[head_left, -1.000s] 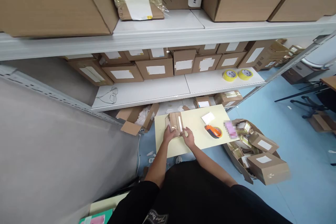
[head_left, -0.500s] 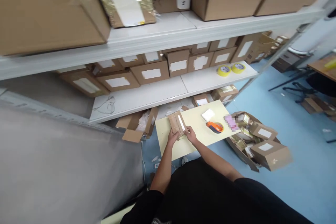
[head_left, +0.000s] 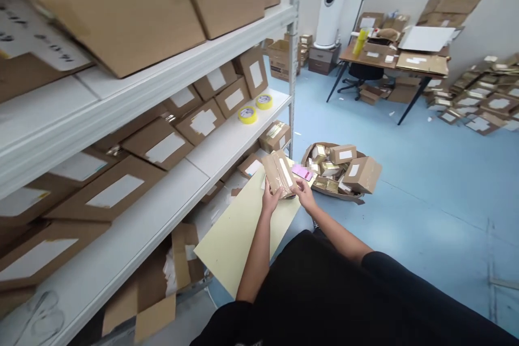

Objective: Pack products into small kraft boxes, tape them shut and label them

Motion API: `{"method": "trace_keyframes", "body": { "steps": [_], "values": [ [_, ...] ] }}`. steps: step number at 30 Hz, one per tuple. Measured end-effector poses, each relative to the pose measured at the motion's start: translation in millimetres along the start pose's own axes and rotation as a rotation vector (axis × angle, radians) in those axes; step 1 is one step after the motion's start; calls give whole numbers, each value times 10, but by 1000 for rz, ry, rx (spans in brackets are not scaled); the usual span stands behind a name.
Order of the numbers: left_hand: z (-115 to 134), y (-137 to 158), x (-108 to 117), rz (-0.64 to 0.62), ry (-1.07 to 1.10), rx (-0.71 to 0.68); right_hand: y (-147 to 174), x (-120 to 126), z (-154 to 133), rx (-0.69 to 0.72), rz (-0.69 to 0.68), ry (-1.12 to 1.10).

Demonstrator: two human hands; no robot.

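Observation:
A small brown cardboard box [head_left: 279,173] with a white strip along it and shiny clear tape is held up over the pale yellow tabletop [head_left: 233,240]. My left hand [head_left: 271,198] grips its near left side. At the near right edge, my right hand [head_left: 304,195] has its fingers closed on the same box. Just past the right hand, a pink, partly blurred item [head_left: 303,172] lies on the table's far corner. The box hides most of what sits behind it there.
A large carton [head_left: 360,201] full of small taped boxes stands on the blue floor beyond the table. Left is a white shelf [head_left: 206,165] with labelled boxes and two yellow tape rolls [head_left: 247,114]. An open carton [head_left: 152,286] sits below it. A desk [head_left: 344,54] stands farther back.
My view has swung right, bringing the desk and the far pile of boxes into sight. Both hands have carried the small box toward the table's right end, over where the tape dispenser lay.

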State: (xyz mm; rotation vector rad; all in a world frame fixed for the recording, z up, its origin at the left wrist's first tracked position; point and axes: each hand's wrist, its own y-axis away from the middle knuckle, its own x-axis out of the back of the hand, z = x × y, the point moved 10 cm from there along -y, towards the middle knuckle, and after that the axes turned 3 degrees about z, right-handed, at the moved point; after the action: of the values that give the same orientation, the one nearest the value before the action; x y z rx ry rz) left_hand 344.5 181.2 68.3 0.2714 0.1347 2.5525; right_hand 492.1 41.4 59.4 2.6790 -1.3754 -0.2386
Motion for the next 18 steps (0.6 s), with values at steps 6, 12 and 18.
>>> {"method": "trace_keyframes", "body": {
  "steps": [6,12,18],
  "values": [
    [434,-439,-1415,-191,4,6,-626,1071,-190,78,152,-154],
    [390,-812,-2774,-345,31,90,-1237,2168,-88,15,335,-53],
    [353,-908,-3828,-375,68,146,-1880,3096,-66,-108,376,137]
  ]
}}
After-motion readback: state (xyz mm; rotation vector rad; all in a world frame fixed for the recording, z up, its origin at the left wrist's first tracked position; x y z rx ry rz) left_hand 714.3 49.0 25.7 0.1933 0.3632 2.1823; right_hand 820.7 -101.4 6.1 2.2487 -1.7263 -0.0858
